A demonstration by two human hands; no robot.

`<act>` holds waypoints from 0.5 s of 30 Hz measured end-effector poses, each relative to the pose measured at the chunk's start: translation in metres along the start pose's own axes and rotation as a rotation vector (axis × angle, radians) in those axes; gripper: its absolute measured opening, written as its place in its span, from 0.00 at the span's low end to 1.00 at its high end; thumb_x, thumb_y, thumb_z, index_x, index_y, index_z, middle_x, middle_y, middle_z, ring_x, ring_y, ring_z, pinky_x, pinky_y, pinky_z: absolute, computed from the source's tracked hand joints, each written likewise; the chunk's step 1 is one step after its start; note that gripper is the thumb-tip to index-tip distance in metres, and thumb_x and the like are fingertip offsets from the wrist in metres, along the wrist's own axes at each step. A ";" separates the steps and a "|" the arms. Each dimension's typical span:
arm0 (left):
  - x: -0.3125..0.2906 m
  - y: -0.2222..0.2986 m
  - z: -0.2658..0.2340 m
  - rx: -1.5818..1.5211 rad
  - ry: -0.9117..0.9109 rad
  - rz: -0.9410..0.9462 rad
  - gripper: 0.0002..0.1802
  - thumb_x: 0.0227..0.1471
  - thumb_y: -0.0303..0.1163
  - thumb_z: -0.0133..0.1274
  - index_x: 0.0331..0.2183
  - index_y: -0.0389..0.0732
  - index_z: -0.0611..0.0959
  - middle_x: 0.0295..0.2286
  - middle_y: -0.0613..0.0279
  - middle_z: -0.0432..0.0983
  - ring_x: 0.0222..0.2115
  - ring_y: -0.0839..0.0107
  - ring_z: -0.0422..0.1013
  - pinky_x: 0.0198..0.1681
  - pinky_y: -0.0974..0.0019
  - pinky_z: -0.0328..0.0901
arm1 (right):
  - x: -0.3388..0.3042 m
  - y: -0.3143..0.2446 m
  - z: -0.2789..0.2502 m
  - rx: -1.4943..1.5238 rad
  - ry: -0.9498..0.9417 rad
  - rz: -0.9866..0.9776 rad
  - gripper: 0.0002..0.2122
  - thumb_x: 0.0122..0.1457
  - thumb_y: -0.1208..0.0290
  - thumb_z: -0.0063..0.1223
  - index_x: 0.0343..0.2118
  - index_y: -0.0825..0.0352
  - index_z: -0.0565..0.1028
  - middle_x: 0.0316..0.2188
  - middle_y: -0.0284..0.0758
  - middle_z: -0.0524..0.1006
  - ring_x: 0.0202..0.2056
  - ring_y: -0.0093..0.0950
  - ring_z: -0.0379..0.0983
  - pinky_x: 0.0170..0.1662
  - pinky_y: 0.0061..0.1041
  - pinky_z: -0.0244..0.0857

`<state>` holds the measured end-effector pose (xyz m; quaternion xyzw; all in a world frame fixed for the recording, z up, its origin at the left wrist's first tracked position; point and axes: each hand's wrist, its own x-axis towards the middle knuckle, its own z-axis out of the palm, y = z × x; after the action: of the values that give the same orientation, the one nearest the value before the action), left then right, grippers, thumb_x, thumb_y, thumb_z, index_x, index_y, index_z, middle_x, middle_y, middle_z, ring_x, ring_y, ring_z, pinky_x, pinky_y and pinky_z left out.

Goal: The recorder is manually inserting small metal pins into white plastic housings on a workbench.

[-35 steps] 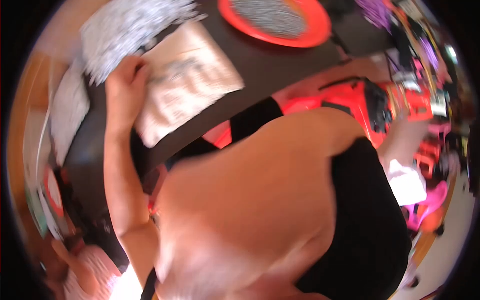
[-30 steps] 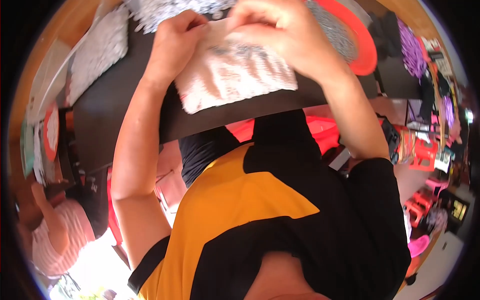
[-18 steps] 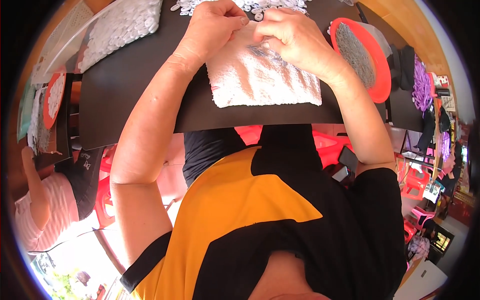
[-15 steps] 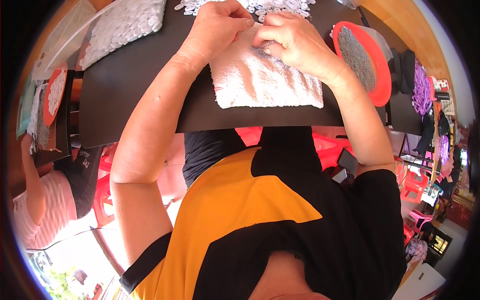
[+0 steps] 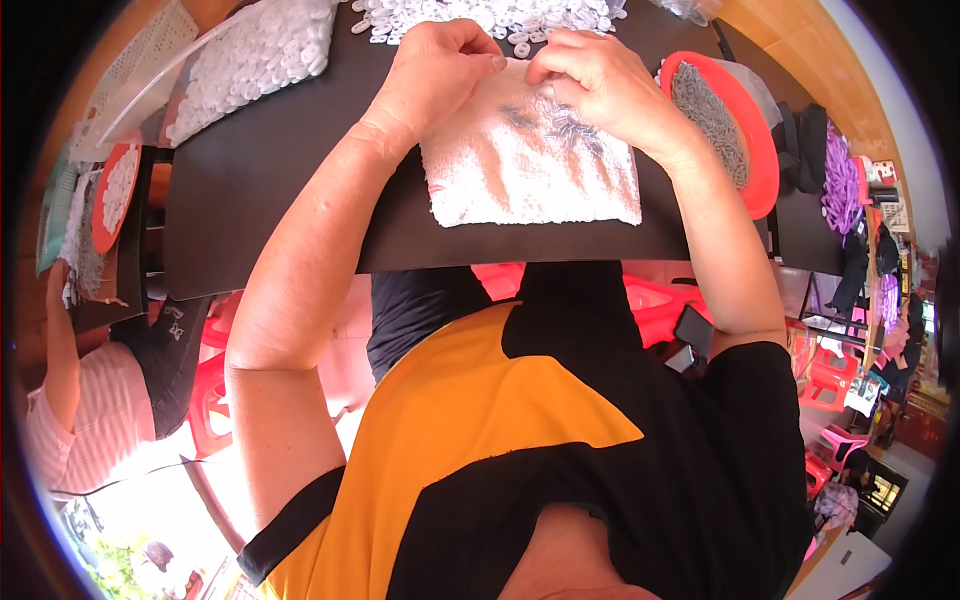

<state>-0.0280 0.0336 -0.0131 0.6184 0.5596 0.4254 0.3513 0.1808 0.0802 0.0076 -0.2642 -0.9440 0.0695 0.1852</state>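
A white towel (image 5: 530, 165) lies flat on the black table (image 5: 270, 190), with several small thin grey metal pieces (image 5: 560, 120) scattered on it. My left hand (image 5: 440, 65) rests at the towel's far left corner, fingers pinched together on something too small to make out. My right hand (image 5: 590, 75) is close beside it at the towel's far edge, fingertips pinched over the grey pieces. A heap of small white plastic rings (image 5: 490, 15) lies just beyond both hands.
A red round tray (image 5: 745, 120) full of grey metal pieces stands at the right. A clear tray of white rings (image 5: 250, 50) sits at the far left. Another person in a pink striped top (image 5: 70, 420) sits at the left beside a red tray (image 5: 110, 190). Red stools stand under the table.
The view swung from looking past the table to looking down at it. Both hands came together at the towel's far edge and have stayed there, fingers working.
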 end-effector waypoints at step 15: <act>0.001 0.001 -0.002 -0.105 0.022 -0.084 0.08 0.47 0.29 0.59 0.30 0.35 0.83 0.20 0.65 0.75 0.21 0.79 0.68 0.27 0.72 0.65 | 0.010 -0.008 0.014 0.029 0.073 -0.055 0.04 0.51 0.69 0.55 0.26 0.63 0.76 0.28 0.31 0.75 0.34 0.36 0.74 0.37 0.38 0.66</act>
<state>-0.0294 0.0346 -0.0115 0.5704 0.5658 0.4460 0.3944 0.1636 0.0784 -0.0008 -0.2377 -0.9425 0.0684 0.2250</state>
